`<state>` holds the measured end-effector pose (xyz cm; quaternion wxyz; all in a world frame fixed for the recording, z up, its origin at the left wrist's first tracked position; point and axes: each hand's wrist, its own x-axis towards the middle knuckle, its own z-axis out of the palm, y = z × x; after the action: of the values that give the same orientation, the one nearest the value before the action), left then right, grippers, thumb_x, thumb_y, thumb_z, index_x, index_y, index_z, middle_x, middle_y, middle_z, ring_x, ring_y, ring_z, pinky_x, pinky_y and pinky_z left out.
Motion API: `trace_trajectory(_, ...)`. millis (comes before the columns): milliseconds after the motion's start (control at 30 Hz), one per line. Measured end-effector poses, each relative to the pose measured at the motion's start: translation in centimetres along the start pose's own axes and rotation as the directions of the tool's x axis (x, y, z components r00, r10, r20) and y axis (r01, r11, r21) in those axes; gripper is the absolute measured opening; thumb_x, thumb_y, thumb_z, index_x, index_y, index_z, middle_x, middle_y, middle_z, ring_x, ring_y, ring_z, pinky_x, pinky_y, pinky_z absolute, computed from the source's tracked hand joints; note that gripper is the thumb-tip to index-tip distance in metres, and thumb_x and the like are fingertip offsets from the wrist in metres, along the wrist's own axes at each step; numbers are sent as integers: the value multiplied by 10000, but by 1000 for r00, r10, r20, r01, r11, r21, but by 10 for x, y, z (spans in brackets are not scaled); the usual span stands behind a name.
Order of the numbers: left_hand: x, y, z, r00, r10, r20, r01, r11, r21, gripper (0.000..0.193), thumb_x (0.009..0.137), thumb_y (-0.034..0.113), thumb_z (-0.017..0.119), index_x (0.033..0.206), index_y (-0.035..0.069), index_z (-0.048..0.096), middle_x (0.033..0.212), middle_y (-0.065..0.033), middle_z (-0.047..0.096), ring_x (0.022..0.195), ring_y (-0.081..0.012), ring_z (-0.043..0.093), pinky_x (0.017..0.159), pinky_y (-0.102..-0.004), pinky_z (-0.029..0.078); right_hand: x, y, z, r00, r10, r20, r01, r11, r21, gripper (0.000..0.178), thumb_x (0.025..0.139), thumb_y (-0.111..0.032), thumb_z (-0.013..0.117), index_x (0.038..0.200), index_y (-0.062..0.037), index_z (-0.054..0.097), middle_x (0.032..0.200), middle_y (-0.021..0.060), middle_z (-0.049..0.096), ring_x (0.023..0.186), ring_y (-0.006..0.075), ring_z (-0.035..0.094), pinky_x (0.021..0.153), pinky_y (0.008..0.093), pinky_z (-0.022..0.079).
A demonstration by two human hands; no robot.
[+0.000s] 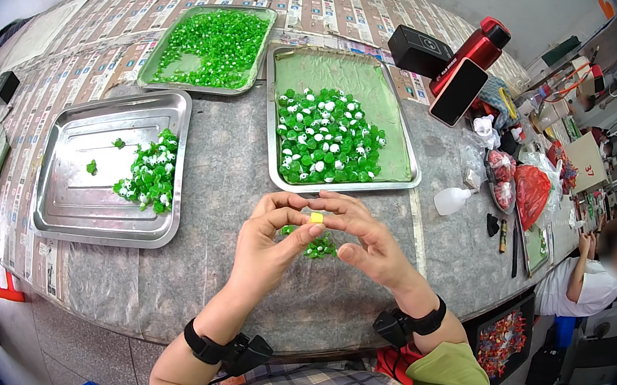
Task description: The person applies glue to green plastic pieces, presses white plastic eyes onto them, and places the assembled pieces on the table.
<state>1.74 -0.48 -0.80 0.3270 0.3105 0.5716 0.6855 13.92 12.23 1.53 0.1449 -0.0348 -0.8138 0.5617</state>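
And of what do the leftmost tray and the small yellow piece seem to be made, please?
Leftmost tray: glossy metal, perhaps stainless steel; its silvery surface shows bright reflections. Small yellow piece: perhaps plastic or rubber, evenly coloured and opaque; too small to judge its finish.

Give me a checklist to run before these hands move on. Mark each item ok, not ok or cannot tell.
1. Yellow piece at the left hand's fingertips: ok.
2. Firmness of the left grip: cannot tell from this angle.
3. Right hand's thumb apart from its forefinger: ok.
4. Tabletop free of loose bits around the hands: not ok, small green pieces lie there.
5. Green and white beads inside the lined tray: ok.
6. Phone steady beside the red bottle: cannot tell.
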Motion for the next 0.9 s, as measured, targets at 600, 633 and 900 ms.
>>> trace_trajectory(600,1,22,-1,935,305,179,-349,877,331,465,613,144,712,1046,77,558,878,-45,547,845,-192,493,741,-304,396,-5,-2,8,965,165,203,-256,438,862,718,814,-591,299,1173,14,444,1249,149,396,1157,213,357,978,346,239)
trace_trajectory(633,1,22,-1,935,305,180,-349,876,332,465,613,144,712,1046,77,558,878,-45,547,845,-192,493,741,-304,396,-7,0,7,965,165,205,-258,430,865,712,815,-588,300,1167,13,452,1239,142,409,1158,211,356,979,347,239)
trace_trajectory(900,1,18,-2,949,275,153,-306,920,245,231,668,67,670,893,65,618,821,-43,575,779,-162,507,712,-279,409,-9,1,10,967,107,233,-256,482,838,672,829,-554,322,1158,16,460,1222,119,432,1169,210,345,990,352,224)
